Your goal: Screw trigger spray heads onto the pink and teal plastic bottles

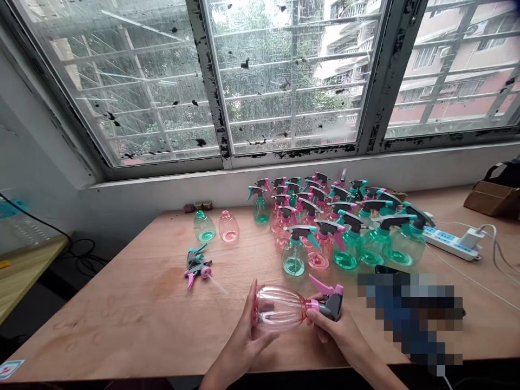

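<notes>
Pink spray bottle (pixel 280 309): lower centre of the frame, sideways between both hands, sprayer head (pixel 333 303) at its neck; tightness cannot be told.
Left hand (pixel 246 337): cupped around the base.
Right hand (pixel 337 327): pinching the neck.
Loose sprayer heads (pixel 198 268): left of centre, seemingly unused.
Headless bottles (pixel 204 228): just above those, apparently left to fit.
Topped bottles (pixel 294 260): right of centre, upright, seemingly done.

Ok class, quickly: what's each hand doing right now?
Left hand: holding the pink bottle, cupped around its base.
Right hand: gripping that bottle at its collar.
</notes>
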A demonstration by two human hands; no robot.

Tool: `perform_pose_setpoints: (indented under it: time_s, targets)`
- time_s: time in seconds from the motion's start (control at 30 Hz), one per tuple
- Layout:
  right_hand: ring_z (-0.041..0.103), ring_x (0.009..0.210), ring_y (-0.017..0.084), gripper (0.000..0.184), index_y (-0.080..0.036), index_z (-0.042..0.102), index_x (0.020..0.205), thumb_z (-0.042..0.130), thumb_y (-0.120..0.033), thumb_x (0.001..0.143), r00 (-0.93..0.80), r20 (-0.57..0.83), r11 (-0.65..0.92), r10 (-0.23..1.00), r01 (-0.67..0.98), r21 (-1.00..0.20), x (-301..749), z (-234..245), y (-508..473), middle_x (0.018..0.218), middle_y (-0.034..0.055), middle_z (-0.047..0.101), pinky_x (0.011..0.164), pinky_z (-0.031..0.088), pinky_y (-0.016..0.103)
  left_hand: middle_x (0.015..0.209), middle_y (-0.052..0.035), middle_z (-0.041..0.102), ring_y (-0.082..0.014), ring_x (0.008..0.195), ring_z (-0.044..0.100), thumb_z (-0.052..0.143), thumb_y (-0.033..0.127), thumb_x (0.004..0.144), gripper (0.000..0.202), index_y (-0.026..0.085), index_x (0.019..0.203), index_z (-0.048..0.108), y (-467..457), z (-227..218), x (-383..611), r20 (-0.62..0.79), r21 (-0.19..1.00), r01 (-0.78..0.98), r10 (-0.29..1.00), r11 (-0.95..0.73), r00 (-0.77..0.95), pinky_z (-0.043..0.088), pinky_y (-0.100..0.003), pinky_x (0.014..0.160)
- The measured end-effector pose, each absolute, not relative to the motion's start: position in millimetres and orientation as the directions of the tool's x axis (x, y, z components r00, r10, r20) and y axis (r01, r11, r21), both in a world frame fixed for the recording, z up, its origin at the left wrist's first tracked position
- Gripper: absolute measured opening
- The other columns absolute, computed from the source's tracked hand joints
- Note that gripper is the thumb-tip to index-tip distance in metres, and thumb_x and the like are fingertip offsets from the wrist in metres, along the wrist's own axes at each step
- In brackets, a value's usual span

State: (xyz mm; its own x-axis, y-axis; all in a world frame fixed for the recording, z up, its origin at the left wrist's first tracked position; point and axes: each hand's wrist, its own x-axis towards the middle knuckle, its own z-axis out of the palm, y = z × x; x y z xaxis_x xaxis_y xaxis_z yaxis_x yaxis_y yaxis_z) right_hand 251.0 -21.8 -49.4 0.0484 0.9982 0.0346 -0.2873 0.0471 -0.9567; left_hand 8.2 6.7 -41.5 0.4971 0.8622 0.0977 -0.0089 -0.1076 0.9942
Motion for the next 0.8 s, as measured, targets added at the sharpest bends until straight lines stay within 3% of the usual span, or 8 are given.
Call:
perform_pose_setpoints:
  time_s: [0.1,0.27,0.37,0.5,0.63,0.8]
  targets:
    - [0.047,0.041,0.009,0.038,-0.019,0.061,0.097,0.08,-0.046,0.079,0.031,0.034,0.041,0.999,-0.279,-0.959,251.2,-47.9,-22.0,0.062,-0.0024,0.066,0.041,0.037,0.022,0.164,-0.0082,0.023,-0.0338,0.138,0.044,0.078,0.041,0.081,0.107,0.042,0.157,0.002,5.7,-39.5,7.9,0.097,0.995,-0.035,0.866,-0.091,0.49,0.03,-0.053,0.118]
    - [0.047,0.041,0.008,0.038,-0.018,0.062,0.097,0.081,-0.046,0.078,0.026,0.033,0.038,0.999,-0.249,-0.968,252.9,-44.2,-23.5,0.06,-0.0038,0.064,0.041,0.038,0.021,0.166,-0.008,0.021,-0.0331,0.146,0.033,0.072,0.041,0.086,0.093,0.036,0.157,0.013,2.2,-28.2,9.4,0.06,0.998,-0.005,0.873,-0.065,0.484,0.027,-0.049,0.12]
    - [0.046,0.039,0.008,0.039,-0.019,0.061,0.093,0.081,-0.047,0.077,0.054,0.033,0.046,0.998,-0.263,-0.964,252.4,-41.4,-23.2,0.058,-0.0038,0.064,0.04,0.036,0.021,0.166,-0.0061,0.02,-0.0313,0.146,0.034,0.073,0.035,0.086,0.098,0.039,0.157,0.005,1.9,-24.7,9.2,0.063,0.995,0.035,0.866,-0.092,0.496,0.022,-0.049,0.122]
    - [0.047,0.039,0.008,0.04,-0.019,0.06,0.094,0.082,-0.047,0.075,0.073,0.026,0.045,0.997,-0.275,-0.96,251.1,-39.6,-22.7,0.057,-0.0035,0.064,0.04,0.035,0.021,0.167,-0.0041,0.021,-0.0279,0.151,0.024,0.068,0.032,0.091,0.097,0.039,0.157,-0.003,1.9,-25.0,8.4,0.068,0.991,0.066,0.866,-0.116,0.495,0.01,-0.049,0.125]
    - [0.047,0.04,0.01,0.042,-0.018,0.062,0.096,0.083,-0.047,0.074,0.035,0.021,0.03,0.999,-0.252,-0.967,251.2,-41.9,-22.8,0.057,-0.0042,0.062,0.041,0.037,0.022,0.168,-0.0053,0.017,-0.0287,0.152,0.022,0.07,0.035,0.088,0.105,0.036,0.157,-0.009,1.3,-24.7,10.3,0.026,0.998,0.044,0.874,-0.054,0.485,0.01,-0.048,0.125]
    - [0.047,0.041,0.009,0.039,-0.018,0.061,0.097,0.082,-0.045,0.077,0.025,0.041,0.046,0.999,-0.252,-0.967,252.5,-43.6,-22.9,0.06,-0.0033,0.065,0.041,0.038,0.022,0.166,-0.0061,0.023,-0.0301,0.152,0.02,0.071,0.037,0.088,0.097,0.032,0.158,0.005,2.4,-23.5,12.8,0.022,1.0,0.004,0.874,-0.028,0.486,0.012,-0.047,0.125]
